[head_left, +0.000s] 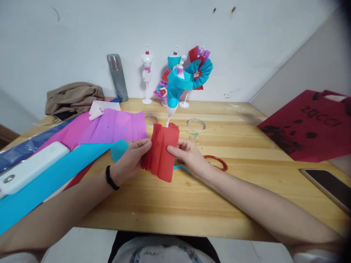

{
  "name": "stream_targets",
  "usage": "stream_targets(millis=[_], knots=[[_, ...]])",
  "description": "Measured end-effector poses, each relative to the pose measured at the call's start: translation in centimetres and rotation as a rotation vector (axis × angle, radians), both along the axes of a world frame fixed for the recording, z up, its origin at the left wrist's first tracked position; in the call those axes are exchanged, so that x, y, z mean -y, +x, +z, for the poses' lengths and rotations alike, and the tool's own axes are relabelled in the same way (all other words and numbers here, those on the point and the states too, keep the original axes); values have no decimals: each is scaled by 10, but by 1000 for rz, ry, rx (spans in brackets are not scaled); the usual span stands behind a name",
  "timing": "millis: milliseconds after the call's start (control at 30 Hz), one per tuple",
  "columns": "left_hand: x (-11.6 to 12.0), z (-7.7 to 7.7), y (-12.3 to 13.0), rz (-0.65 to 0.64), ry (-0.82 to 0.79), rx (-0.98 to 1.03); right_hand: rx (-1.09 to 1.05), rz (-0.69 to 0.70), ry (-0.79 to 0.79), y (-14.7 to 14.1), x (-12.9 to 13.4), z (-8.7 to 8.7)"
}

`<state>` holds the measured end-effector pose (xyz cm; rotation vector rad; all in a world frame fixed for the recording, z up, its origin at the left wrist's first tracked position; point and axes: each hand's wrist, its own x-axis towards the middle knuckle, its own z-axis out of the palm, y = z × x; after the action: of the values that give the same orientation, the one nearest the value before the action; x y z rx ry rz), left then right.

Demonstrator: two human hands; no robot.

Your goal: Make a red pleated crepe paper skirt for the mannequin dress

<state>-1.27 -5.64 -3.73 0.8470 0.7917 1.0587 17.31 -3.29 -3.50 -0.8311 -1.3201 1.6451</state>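
"Z_CCI", 2nd letter unclear, on the red bag

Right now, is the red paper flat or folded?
Folded: the red paper shows pleats bunched by the left hand.

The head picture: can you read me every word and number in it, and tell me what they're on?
"ZOCCI", on the red bag; the second letter might be a Q.
Marks on the shirt: too blurred to read.
Round badge on the white case: too small to read.
No numbers that I can read.
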Motion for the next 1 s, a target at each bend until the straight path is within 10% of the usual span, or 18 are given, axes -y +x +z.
stream_targets(millis=[600,1000], knots=[[-6,-10,-1,35,-20,43,-4,-105,134,2,-10,-5],[-34,30,17,39,150,53,133,-250,397,15,-33,29]])
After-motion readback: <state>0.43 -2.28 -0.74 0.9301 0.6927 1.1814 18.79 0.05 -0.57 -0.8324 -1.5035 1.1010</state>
